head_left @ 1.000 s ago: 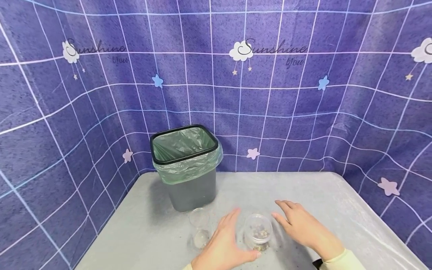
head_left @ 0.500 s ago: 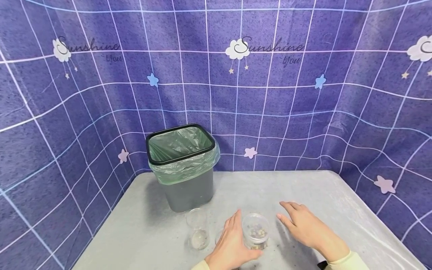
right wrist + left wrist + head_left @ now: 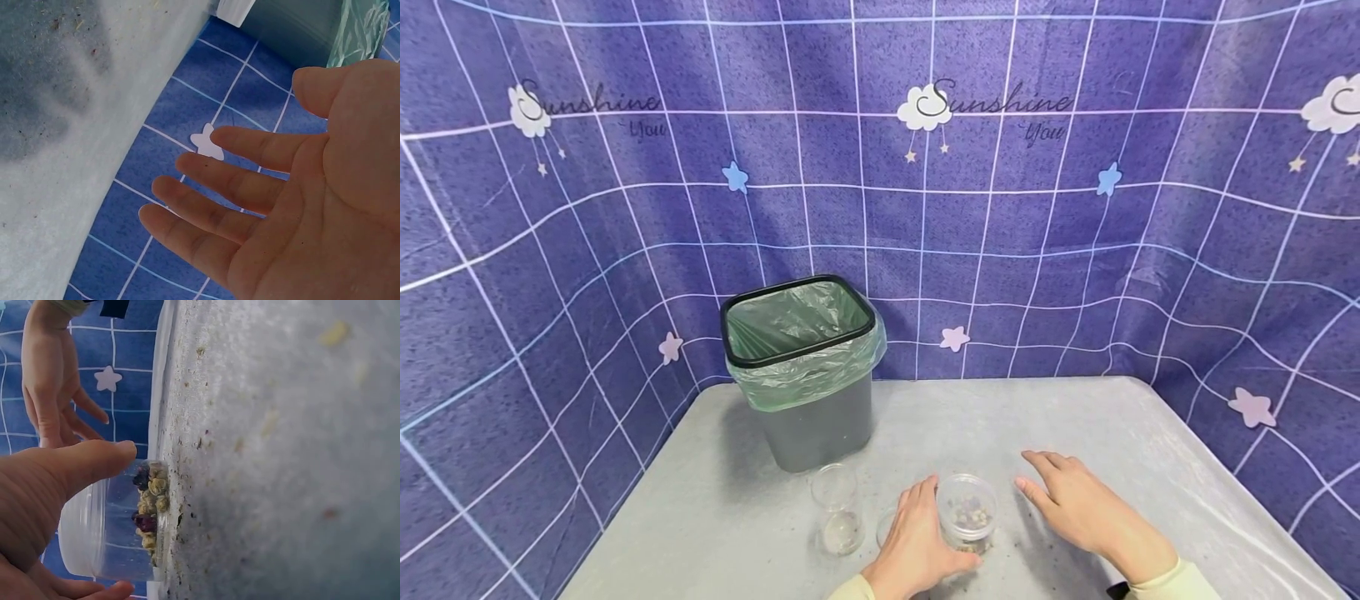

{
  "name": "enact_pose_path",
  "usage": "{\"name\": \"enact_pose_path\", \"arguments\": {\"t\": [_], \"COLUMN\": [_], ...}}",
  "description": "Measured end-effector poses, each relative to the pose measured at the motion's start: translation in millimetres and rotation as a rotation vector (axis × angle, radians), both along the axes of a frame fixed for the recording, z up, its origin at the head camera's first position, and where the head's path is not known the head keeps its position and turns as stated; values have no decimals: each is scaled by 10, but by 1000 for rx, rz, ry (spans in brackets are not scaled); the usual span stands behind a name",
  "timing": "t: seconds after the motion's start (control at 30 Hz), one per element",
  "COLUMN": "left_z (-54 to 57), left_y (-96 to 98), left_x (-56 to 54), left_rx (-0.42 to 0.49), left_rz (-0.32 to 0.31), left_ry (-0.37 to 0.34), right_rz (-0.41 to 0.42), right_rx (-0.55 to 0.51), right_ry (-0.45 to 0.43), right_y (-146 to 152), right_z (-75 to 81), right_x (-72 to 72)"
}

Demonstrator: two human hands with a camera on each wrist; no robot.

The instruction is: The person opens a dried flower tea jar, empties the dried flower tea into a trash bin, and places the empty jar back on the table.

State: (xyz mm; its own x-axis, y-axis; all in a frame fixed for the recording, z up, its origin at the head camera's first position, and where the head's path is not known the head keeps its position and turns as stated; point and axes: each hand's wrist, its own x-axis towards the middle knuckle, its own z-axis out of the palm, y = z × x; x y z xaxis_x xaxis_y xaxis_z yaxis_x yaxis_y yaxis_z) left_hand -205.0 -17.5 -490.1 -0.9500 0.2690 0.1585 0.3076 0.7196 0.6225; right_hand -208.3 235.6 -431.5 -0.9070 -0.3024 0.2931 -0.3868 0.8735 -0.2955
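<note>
A clear round plastic jar [image 3: 967, 510] stands on the table, dried flower buds [image 3: 150, 509] at its bottom, mostly pale yellow with some dark purple ones. My left hand [image 3: 917, 537] grips the jar's left side. In the left wrist view, the thumb lies along one side of the jar and fingertips along the opposite side. To the jar's right, my right hand [image 3: 1078, 504] is held apart from it, over the table. The right wrist view shows its palm and spread fingers [image 3: 231, 181] with nothing in them.
Left of my left hand is a clear, see-through container [image 3: 842, 533]. A clear round rim [image 3: 883, 529] peeks out from behind that hand. A grey bin [image 3: 820, 429] with a green liner stands at the back left. Small crumbs speckle the grey-white tabletop [image 3: 1000, 425]; patterned purple cloth [image 3: 1037, 292] surrounds it.
My left hand has moved right and closed in on the jar, uncovering the clear container to its left. My right hand has drawn slightly away from the jar. The head view shifted slightly.
</note>
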Motion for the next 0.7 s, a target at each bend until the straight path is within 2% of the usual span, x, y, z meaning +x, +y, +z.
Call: {"name": "enact_pose_path", "arguments": {"t": [0.33, 0.7], "left_z": [-31, -65], "left_y": [8, 57], "left_x": [-54, -94], "left_rx": [2, -28], "left_rz": [-16, 26], "left_ry": [2, 10], "right_rz": [3, 2], "right_rx": [5, 8], "right_ry": [7, 10], "right_y": [9, 5], "right_z": [-7, -11], "right_x": [-8, -15]}}
